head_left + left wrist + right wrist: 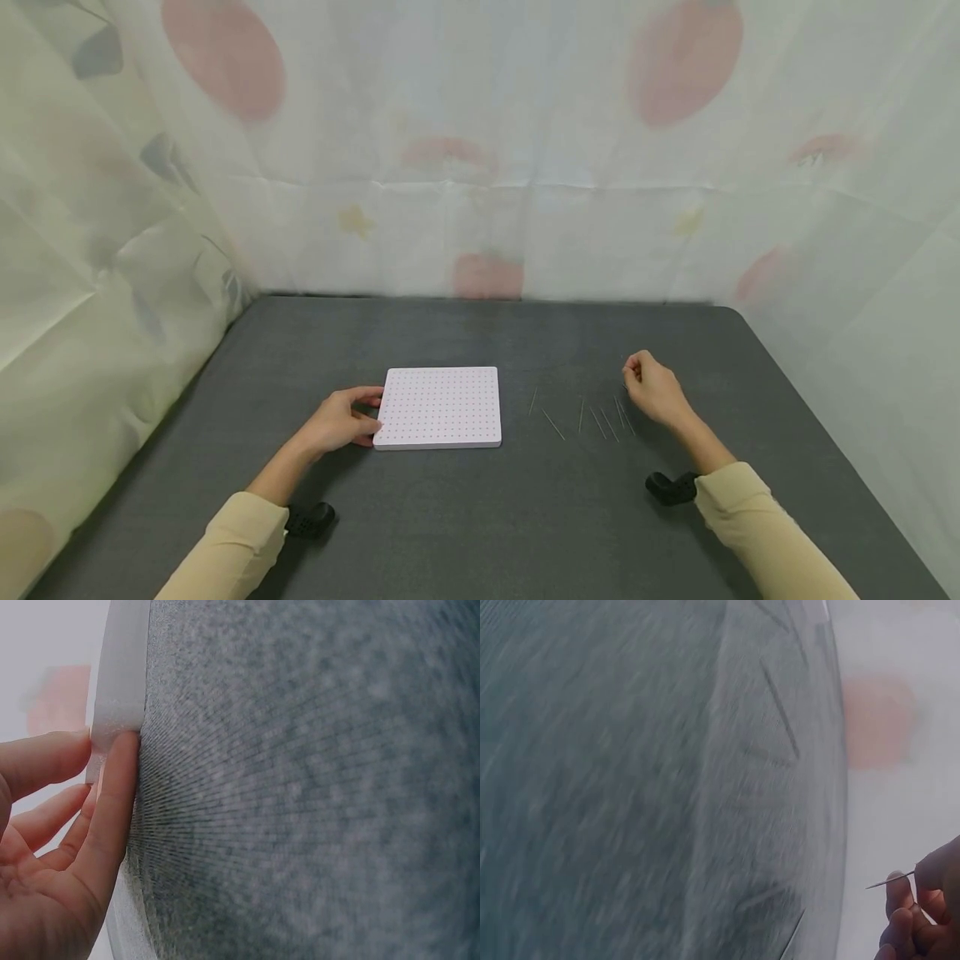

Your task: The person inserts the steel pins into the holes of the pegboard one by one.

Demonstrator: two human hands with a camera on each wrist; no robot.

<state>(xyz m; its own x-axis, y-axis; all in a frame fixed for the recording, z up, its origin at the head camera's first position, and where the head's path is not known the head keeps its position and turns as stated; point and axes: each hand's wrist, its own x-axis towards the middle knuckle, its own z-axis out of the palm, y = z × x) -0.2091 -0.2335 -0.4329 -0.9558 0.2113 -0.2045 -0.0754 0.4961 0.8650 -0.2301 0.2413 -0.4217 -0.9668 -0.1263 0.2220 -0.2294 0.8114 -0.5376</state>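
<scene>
A flat white board (438, 407) dotted with a grid of small marks lies on the dark table. My left hand (341, 421) holds its left side; in the left wrist view the fingers and thumb meet the corner of the board's pale edge (122, 675). Off to the right, my right hand (655, 392) is raised over the table with fingers curled. Between its thumb and fingertips it pinches a thin metal needle (880, 884), whose tip sticks out in the right wrist view. Several similar needles (553, 424) lie scattered between the board and that hand.
The dark grey table (450, 533) has its far edge against a pale curtain (480, 217) with faded red and yellow prints. More curtain hangs along the left and right sides. Black camera straps (309, 520) sit at both wrists, below beige sleeves.
</scene>
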